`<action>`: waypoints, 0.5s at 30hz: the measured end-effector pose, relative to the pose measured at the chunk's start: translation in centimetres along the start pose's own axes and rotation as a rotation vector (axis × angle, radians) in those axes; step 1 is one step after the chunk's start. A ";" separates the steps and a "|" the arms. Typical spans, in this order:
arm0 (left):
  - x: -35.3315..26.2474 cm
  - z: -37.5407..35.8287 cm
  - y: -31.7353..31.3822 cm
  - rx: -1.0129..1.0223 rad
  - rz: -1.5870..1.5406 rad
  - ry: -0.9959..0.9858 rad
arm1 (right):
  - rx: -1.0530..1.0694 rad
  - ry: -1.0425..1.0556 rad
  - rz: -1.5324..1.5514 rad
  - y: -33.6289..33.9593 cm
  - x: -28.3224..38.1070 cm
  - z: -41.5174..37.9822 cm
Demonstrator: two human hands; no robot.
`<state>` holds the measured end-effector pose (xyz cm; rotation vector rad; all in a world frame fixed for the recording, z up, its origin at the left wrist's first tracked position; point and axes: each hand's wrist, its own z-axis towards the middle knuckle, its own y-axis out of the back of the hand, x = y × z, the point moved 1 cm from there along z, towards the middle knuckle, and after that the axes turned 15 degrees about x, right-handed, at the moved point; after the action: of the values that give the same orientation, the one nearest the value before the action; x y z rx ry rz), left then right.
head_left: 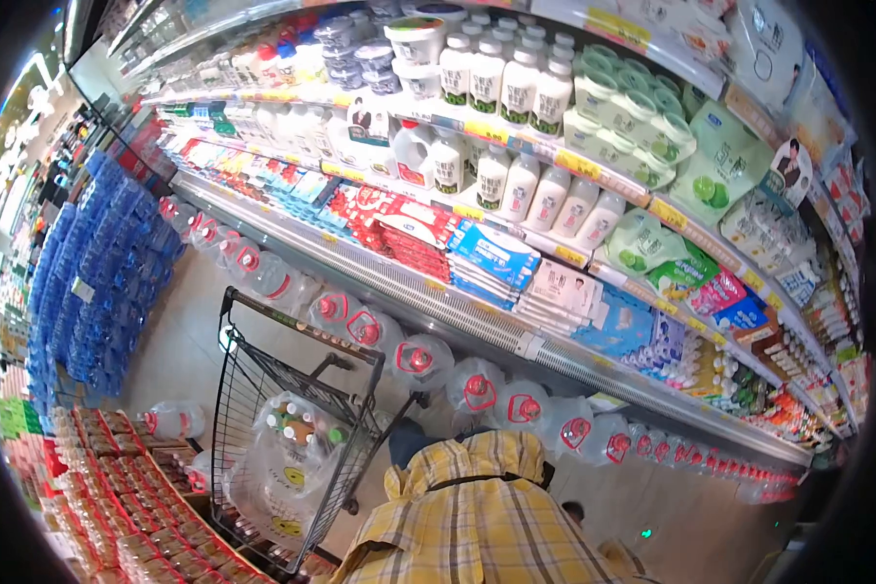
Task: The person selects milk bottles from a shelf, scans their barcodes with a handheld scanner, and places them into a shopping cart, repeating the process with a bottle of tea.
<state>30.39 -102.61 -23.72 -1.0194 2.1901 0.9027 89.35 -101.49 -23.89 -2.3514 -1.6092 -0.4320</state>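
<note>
Neither of my hands shows in the head view. My yellow plaid shirt [472,506] fills the bottom middle, with a dark strap across it. A black wire shopping cart [226,389] stands just to the left of my body. Inside it sits a clear plastic bag [273,477] with several capped bottles [297,420] at its top. The cart's handle bar [302,326] runs along its far side, with no hand seen on it.
A chilled shelf [438,282] of milk bottles, pouches and cartons spans the far side. Large water jugs [419,360] line the floor along its base. Blue-wrapped bottle packs [97,282] are stacked at left, with red-and-brown packs [136,506] at lower left.
</note>
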 end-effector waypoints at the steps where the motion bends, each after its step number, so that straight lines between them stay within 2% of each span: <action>1: -0.1 1.1 0.4 -0.019 -0.041 0.006 | 0.011 0.031 -0.016 -0.3 1.8 0.7; 9: -1.9 8.7 1.5 -0.153 -0.402 0.046 | 0.089 0.270 -0.169 -4.7 15.0 3.7; 15: -1.4 8.6 -0.5 -0.175 -0.700 0.178 | 0.106 0.326 -0.296 -5.1 17.9 0.6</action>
<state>33.28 -95.77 -28.24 -1.8483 1.6858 0.6867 90.80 -84.09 -17.33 -1.8550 -1.7688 -0.7274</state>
